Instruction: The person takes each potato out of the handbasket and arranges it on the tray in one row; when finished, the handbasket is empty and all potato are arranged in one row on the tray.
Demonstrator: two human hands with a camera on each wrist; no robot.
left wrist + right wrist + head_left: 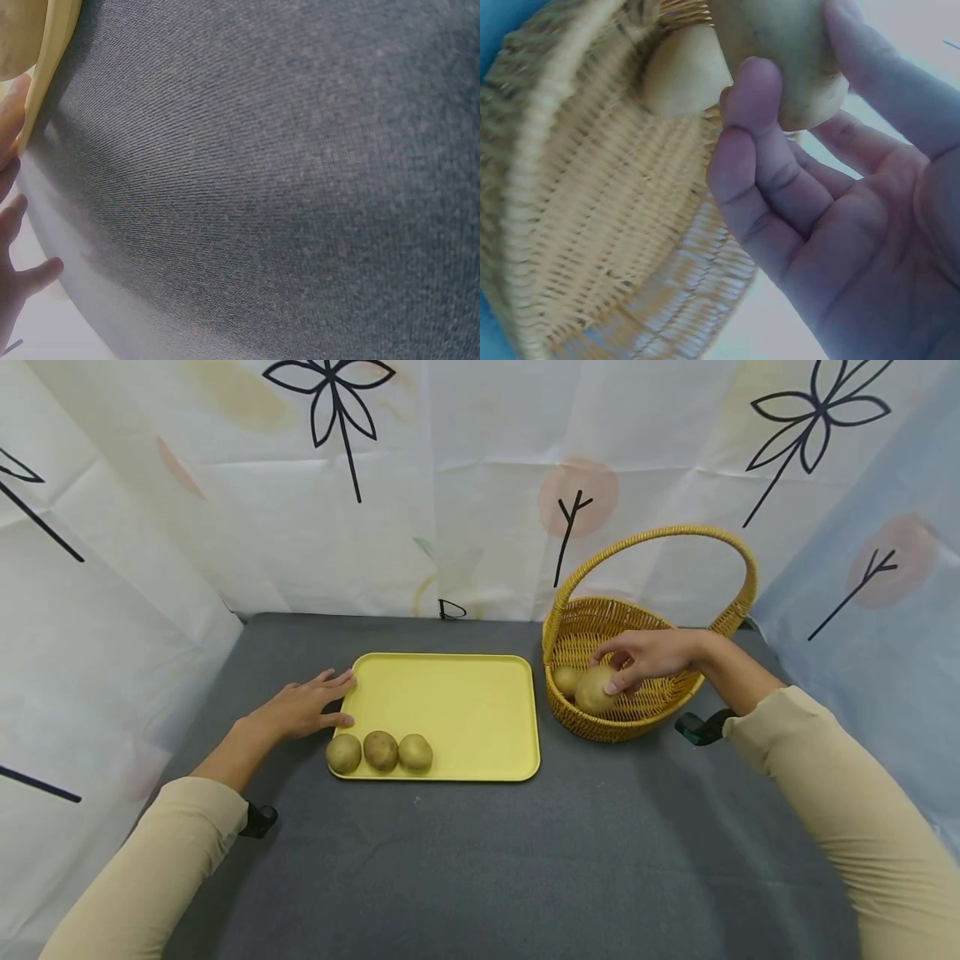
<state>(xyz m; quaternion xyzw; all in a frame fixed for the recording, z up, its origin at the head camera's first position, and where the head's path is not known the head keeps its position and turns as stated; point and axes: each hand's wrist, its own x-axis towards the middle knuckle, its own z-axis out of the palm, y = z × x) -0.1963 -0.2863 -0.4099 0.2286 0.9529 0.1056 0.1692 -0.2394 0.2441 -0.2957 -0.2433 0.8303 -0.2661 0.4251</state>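
My right hand [647,658] grips a potato [596,690] between thumb and curled fingers, over the wicker basket [660,700]. In the right wrist view the held potato [784,52] shows at the top, and a second potato [686,73] lies in the basket behind it. That second potato [566,680] sits at the basket's left side in the head view. Fingers spread, my left hand [306,706] rests at the left edge of a yellow tray [472,718]. Three potatoes [381,751] stand in a row along the tray's front left.
The basket's tall arched handle [678,531] rises above my right wrist. A dark grey cloth [480,860] covers the table. Printed white curtains [480,502] hang at the back and sides. A dark wrist device [258,820] sits below my left sleeve.
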